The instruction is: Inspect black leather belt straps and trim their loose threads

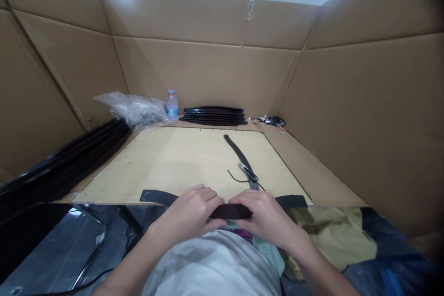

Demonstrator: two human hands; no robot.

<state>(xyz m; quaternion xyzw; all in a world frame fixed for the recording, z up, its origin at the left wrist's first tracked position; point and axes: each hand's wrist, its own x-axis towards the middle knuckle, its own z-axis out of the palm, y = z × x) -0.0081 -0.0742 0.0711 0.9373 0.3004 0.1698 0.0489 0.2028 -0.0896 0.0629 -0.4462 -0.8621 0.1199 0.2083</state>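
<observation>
Both of my hands grip a dark strap (231,212) that lies along the near edge of the pale work board (166,162). My left hand (194,208) is curled over the strap's left part. My right hand (265,215) is curled over its right part. The strap's ends stick out past my hands at left and right. Beyond my right hand, a second black strap (237,150) lies on the board with small scissors (248,172) across it and a loose thread beside them.
Cardboard walls (364,115) enclose the board on three sides. Long black strips (69,162) lie at the left, a flat stack of black strips (214,115) at the back. A water bottle (172,105) and crumpled plastic bags (133,108) stand at the back left.
</observation>
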